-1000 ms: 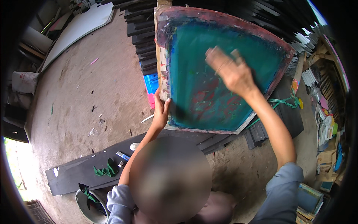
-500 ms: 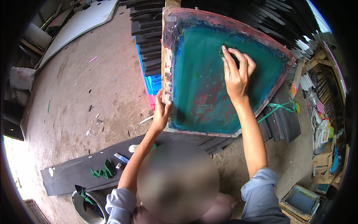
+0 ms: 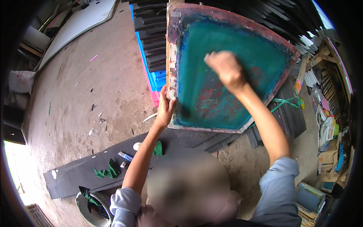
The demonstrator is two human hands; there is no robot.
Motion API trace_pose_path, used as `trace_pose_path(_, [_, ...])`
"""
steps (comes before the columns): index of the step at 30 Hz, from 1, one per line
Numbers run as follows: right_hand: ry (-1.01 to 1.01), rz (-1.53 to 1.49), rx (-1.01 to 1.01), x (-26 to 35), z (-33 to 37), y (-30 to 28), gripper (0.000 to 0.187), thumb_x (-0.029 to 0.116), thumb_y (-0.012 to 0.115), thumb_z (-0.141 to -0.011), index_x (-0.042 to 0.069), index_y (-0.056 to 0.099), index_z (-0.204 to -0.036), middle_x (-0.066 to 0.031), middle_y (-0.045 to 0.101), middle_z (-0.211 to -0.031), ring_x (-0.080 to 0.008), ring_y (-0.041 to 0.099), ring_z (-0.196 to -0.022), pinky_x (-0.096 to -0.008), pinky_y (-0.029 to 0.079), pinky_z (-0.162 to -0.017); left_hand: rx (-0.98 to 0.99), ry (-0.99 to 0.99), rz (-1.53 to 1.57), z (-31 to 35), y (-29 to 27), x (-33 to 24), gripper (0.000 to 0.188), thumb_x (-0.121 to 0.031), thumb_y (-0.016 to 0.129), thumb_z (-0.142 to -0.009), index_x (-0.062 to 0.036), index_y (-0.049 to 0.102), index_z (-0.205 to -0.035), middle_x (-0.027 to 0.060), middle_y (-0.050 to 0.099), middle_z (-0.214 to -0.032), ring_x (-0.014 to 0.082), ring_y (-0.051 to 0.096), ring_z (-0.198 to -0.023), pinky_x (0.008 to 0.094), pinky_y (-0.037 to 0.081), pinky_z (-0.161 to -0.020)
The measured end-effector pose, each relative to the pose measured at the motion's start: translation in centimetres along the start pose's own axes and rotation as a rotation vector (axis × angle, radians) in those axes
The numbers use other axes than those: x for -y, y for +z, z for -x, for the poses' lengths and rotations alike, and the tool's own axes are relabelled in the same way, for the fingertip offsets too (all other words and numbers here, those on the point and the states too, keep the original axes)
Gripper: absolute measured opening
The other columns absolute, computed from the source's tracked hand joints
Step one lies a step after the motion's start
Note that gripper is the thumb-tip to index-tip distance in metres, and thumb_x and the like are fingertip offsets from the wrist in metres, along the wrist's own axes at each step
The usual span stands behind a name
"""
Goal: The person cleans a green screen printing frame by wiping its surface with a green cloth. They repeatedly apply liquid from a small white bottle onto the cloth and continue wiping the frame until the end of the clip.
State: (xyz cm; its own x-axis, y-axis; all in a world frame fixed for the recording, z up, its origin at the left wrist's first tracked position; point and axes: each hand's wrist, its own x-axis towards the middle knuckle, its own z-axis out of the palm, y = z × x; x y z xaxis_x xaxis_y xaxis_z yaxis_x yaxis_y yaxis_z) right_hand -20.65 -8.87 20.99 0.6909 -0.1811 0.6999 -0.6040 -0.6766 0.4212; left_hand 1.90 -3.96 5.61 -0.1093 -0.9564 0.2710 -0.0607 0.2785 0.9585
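Note:
A screen-printing frame (image 3: 234, 131) with a teal-green mesh stands tilted before me, its border stained red and blue. Red and green smears mark the lower middle of the mesh. My left hand (image 3: 165, 108) grips the frame's lower left side, thumb on the front. Over the upper middle of the mesh is my right hand (image 3: 227, 70), blurred by motion. Its fingers look curled together against the mesh; what lies under them is hidden.
Black foam sheets (image 3: 153, 41) lie stacked behind the frame. On a dark board near me are a utility knife (image 3: 125, 156) and green cloth scraps (image 3: 107, 169). A bucket (image 3: 85, 209) with scraps stands lower left; smaller frames (image 3: 310, 196) lie lower right.
My right hand has swept left and slightly down across the mesh; half a second ago its fingertips pressed a small dark green scrap there. My left hand keeps its grip on the frame.

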Motion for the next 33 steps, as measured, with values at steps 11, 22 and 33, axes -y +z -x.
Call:
trace_pose_path(11, [-0.358, -0.204, 0.088, 1.7, 1.9, 2.1, 0.018, 0.005, 0.065, -0.069, 0.003, 0.067, -0.087, -0.0061, 0.064, -0.082, -0.0176, 0.06, -0.076, -0.0307, 0.048, -0.071, 0.095, -0.14, 0.129, 0.0, -0.5, -0.5, 0.061, -0.014, 0.046, -0.093, -0.0013, 0.009, -0.14, 0.0179, 0.021, -0.142, 0.0245, 0.022, -0.131, 0.0353, 0.02, -0.107])
trace_pose_path(22, [0.026, -0.074, -0.042, -0.7, -2.4, 0.3, 0.025, 0.003, 0.063, -0.065, 0.003, 0.065, -0.089, -0.0041, 0.062, -0.081, -0.0186, 0.059, -0.079, -0.0302, 0.048, -0.07, 0.045, -0.053, 0.037, 0.2, -1.1, -0.8, 0.055, -0.006, 0.044, -0.092, -0.01, 0.016, -0.139, 0.0149, 0.042, -0.124, 0.0199, 0.045, -0.109, 0.032, 0.036, -0.093])
trace_pose_path(33, [-0.145, -0.153, 0.108, 3.5, 0.4, 1.3, 0.026, 0.004, 0.063, -0.067, 0.003, 0.065, -0.093, -0.0031, 0.061, -0.085, -0.0191, 0.056, -0.079, -0.0311, 0.047, -0.073, 0.073, -0.041, 0.168, 0.1, -1.3, -0.2, 0.054, -0.007, 0.044, -0.093, -0.0097, 0.016, -0.139, 0.0144, 0.045, -0.122, 0.0197, 0.045, -0.111, 0.0332, 0.036, -0.095])
